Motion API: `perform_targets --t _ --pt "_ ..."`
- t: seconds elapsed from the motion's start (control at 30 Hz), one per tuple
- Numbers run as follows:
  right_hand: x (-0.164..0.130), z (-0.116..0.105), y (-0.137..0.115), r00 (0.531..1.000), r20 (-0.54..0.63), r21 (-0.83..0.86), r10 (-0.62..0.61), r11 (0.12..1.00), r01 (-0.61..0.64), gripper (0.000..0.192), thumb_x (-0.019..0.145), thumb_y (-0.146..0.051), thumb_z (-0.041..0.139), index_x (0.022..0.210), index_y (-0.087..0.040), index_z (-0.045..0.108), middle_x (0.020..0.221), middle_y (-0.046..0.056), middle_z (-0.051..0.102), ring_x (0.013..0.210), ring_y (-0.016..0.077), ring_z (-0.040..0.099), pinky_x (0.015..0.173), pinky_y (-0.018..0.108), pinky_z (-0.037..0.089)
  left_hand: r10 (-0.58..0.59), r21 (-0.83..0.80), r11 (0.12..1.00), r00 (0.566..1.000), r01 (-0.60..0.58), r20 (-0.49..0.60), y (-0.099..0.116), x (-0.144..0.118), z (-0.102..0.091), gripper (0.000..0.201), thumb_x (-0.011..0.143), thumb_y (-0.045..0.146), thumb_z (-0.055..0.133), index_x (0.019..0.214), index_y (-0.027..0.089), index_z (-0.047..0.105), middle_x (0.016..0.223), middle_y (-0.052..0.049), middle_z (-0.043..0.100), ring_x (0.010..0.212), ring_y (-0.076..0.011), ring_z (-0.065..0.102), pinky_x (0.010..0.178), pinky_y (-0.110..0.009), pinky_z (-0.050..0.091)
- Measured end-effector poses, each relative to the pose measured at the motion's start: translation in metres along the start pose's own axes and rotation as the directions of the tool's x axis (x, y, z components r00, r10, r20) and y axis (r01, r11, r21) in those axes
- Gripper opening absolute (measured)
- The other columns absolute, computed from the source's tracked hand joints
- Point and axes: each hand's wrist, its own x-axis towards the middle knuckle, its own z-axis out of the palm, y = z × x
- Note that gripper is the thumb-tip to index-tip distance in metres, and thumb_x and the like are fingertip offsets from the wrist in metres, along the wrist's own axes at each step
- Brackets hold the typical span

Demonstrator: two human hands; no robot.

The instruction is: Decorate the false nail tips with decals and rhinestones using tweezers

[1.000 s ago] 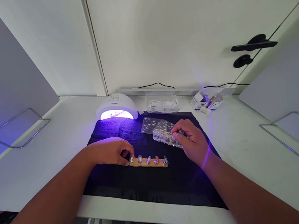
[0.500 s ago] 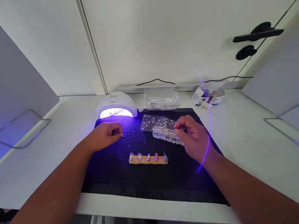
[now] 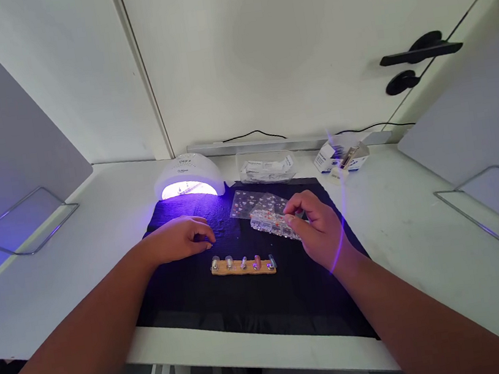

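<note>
My left hand point(image 3: 181, 238) hovers over the black mat's left part, up and left of a wooden strip. Its fingers are curled, thumb and fingertips close together; anything pinched there is too small to make out. The wooden strip point(image 3: 237, 270) lies on the mat and bears several nail tips point(image 3: 257, 262) in white, pinkish and blue-grey. My right hand point(image 3: 319, 227) is closed in a pinch over a clear compartment case point(image 3: 267, 225) of small decorations, covering its right end. Whether those fingertips hold something, I cannot make out. Transparent sticker sheets point(image 3: 243, 203) lie behind the case.
A white nail lamp point(image 3: 187, 169) glows violet at the mat's back left. Behind the mat stand a clear tray point(image 3: 267, 169) of packets and an opened small box point(image 3: 347, 158). Metal wire loops point(image 3: 26, 221) flank the table. The black mat point(image 3: 257, 309) reaches near the front edge.
My left hand has come down and right, closer to the wooden strip. The right hand keeps its pinch near the case. The whole view has shifted slightly.
</note>
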Motion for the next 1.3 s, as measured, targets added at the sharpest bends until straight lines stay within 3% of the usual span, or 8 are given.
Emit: perform_targets --t 0.33,0.6,0.87,1.13,1.3 --pt "0.001 0.003 0.01 0.99 -0.022 0.062 0.136 0.989 -0.135 0.008 0.081 -0.023 0.053 0.074 -0.023 0.057 0.072 -0.001 0.053 0.069 0.0175 0.052 0.065 0.032 0.039 0.015 0.037 0.999 1.0 -0.016 0.022 -0.002 0.001 0.004 0.016 0.088 0.025 0.062 0.096 0.021 0.076 0.094 -0.001 0.068 0.074 -0.0131 0.059 0.065 -0.026 0.042" --pt "0.001 0.001 0.004 0.991 -0.033 0.089 0.132 0.988 -0.128 0.007 0.078 -0.023 0.056 0.072 -0.023 0.058 0.073 -0.001 0.052 0.071 0.0179 0.051 0.07 0.034 0.039 0.002 0.08 0.997 0.999 -0.004 0.034 -0.002 0.002 0.005 0.009 0.089 0.022 0.065 0.09 0.021 0.074 0.095 0.0 0.069 0.077 -0.0131 0.061 0.067 -0.026 0.046" --pt "0.0 0.006 0.008 0.983 -0.058 0.141 0.172 0.977 -0.163 0.008 0.079 -0.024 0.055 0.071 -0.023 0.056 0.072 -0.001 0.052 0.069 0.0175 0.05 0.065 0.033 0.038 -0.031 0.191 0.982 0.995 0.013 0.09 0.005 0.004 0.005 0.026 0.098 0.035 0.061 0.113 0.014 0.065 0.111 -0.007 0.068 0.096 -0.0189 0.067 0.085 -0.039 0.059" --pt "0.0 0.01 0.012 0.984 -0.081 0.126 0.157 0.981 -0.146 0.009 0.079 -0.024 0.053 0.071 -0.022 0.054 0.07 -0.001 0.052 0.066 0.0162 0.049 0.063 0.031 0.039 -0.037 0.233 0.972 0.997 0.019 0.071 0.008 0.003 0.007 0.03 0.098 0.035 0.061 0.121 0.015 0.062 0.12 -0.009 0.066 0.102 -0.0211 0.066 0.088 -0.042 0.059" --pt "-0.002 0.008 0.012 0.991 -0.122 0.066 0.058 0.997 -0.05 0.011 0.083 -0.019 0.052 0.073 -0.023 0.055 0.069 -0.001 0.053 0.064 0.0163 0.05 0.061 0.032 0.041 -0.028 0.213 0.977 0.997 0.011 0.076 0.006 0.003 0.007 0.03 0.098 0.035 0.061 0.121 0.015 0.063 0.119 -0.009 0.066 0.101 -0.0208 0.067 0.087 -0.042 0.059"
